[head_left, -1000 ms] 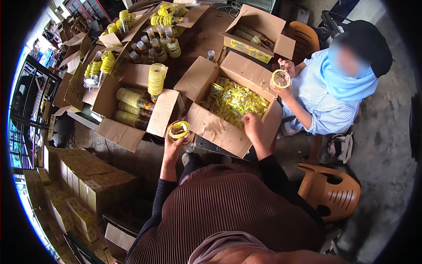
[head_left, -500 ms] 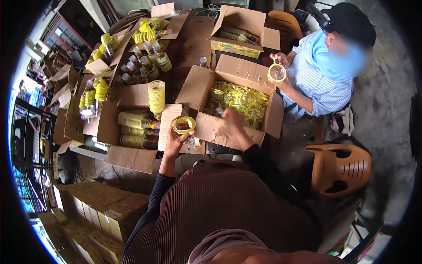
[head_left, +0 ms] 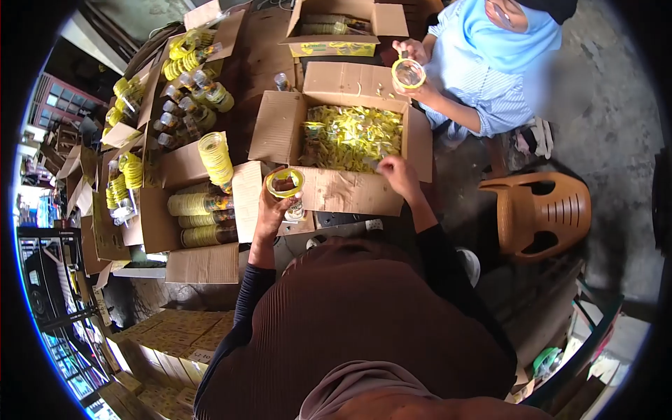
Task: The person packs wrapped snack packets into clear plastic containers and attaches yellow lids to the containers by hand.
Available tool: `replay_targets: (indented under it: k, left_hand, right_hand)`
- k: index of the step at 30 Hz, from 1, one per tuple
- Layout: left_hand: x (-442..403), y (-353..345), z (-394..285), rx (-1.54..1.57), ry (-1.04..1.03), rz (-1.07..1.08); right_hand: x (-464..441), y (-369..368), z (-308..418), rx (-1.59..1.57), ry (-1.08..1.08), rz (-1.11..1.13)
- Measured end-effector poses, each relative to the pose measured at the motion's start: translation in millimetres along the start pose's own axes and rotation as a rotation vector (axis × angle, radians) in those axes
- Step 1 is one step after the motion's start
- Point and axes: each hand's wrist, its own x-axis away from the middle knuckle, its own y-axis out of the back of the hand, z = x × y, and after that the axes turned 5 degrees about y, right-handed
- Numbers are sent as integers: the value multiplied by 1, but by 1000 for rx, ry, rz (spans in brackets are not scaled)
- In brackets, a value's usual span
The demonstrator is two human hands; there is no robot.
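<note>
Wrapped round a clear plastic cup with a yellow rim (head_left: 285,183), my left hand (head_left: 269,213) is in front of the open box flaps. My right hand (head_left: 401,176) is closed at the near right edge of a cardboard box (head_left: 350,190), with something small and greyish at its fingertips that I cannot make out. Yellow strips and scraps (head_left: 353,136) fill that box. Left of my left hand, a tall stack of yellow-rimmed cups (head_left: 215,159) leans over another box (head_left: 203,264) holding several stacks lying on their sides.
A co-worker (head_left: 483,63) at the upper right holds a yellow-rimmed cup (head_left: 408,73). An orange plastic chair (head_left: 542,213) stands at the right. Clear cups (head_left: 185,108) stand at the upper left. Closed cartons (head_left: 175,332) lie lower left.
The view has shifted, so the boxes appear further left and higher. My right hand moved left over the strips box, then back to its near right edge. My left hand still holds the cup.
</note>
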Motion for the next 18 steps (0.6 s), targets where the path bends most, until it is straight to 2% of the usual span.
replay_targets:
  k: [1,2,4,5,6,8,9,10,12,13,14,16,18]
  left_hand:
    - [-4,-4,1,-10,-11,10]
    - [-6,-9,4,-19,-19,18]
    - [-9,-17,7,15,22,36]
    - [-10,-21,8,-30,4,40]
    - [-11,-25,9,-75,-13,42]
    - [-12,-30,15,-79,-11,34]
    - [-13,-32,19,-87,-7,38]
    - [-14,-34,22,-95,-3,42]
    - [-15,-40,26,-76,-1,52]
    - [-16,-44,28,-50,-4,52]
    - [-17,-48,28,-49,1,53]
    - [-18,-57,27,-97,8,37]
    - [-21,-67,26,-136,4,36]
  right_hand:
    - [6,3,-5,-22,36,215]
    - [14,5,-8,-23,20,211]
    - [26,9,-11,236,9,105]
    - [27,13,-18,250,5,-56]
    - [26,23,-21,253,0,-48]
    - [30,47,-26,76,-270,-195]
    - [35,60,-36,-78,-250,-148]
    - [44,71,-50,-81,-258,-153]
    - [68,86,-82,-206,-311,133]
    - [83,85,-109,-311,-481,226]
    - [91,84,-117,-311,-487,227]
    - [104,86,-129,-20,-565,357]
    - [109,69,-136,100,-487,286]
